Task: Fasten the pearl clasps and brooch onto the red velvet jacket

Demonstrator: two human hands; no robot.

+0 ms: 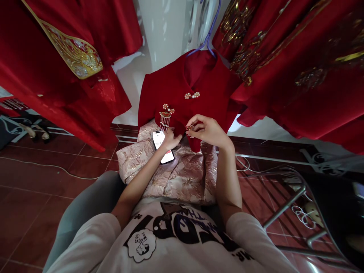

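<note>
A dark red garment (170, 81) with a V-neck hangs before me, with jewelled flower clasps (192, 95) at its neckline. On its front is a flower brooch (165, 113) with beaded tassels. My right hand (210, 131) pinches a small jewelled ornament (189, 128) between thumb and fingertips, in front of the garment's lower part. Beside the tassels, my left hand (171, 140) rests at the garment's lower edge, its thumb stretched away from the fingers; some fingertips are hidden. Partly under my left forearm lies a lit phone (167, 156) on shiny pink patterned fabric (184, 174) across my lap.
Red garments with gold embroidery hang at the left (76, 49) and right (284, 68). A purple hanger (209, 38) holds the middle garment. At the right stands a metal-framed chair (287, 206). A white cable (62, 168) crosses the tiled floor (31, 212).
</note>
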